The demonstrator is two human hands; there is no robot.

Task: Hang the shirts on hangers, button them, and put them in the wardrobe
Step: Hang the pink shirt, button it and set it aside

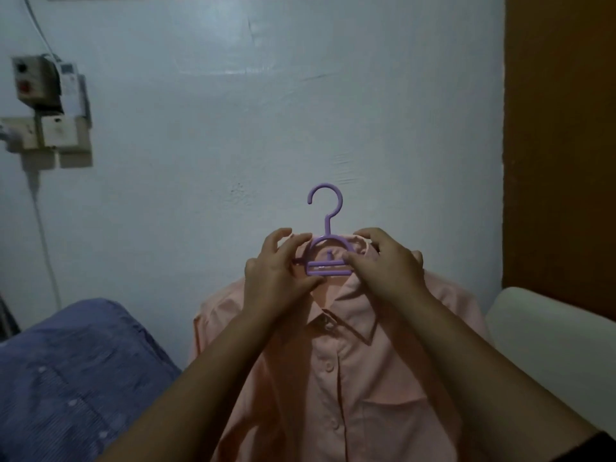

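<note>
Peach shirt [336, 378] already draped on the purple hanger [328, 258], held up before the wall. Left hand [276, 278] and right hand [386, 271] both curled, pinching collar and hanger shoulders. Soft, light, floppy fabric (probably slides off), so best gripped by the stiff hanger neck.

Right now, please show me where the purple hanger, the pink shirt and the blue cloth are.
purple hanger [328, 225]: head view, on the hook's stem.
pink shirt [336, 388]: head view, on the button placket.
blue cloth [76, 368]: head view, on its middle.
</note>
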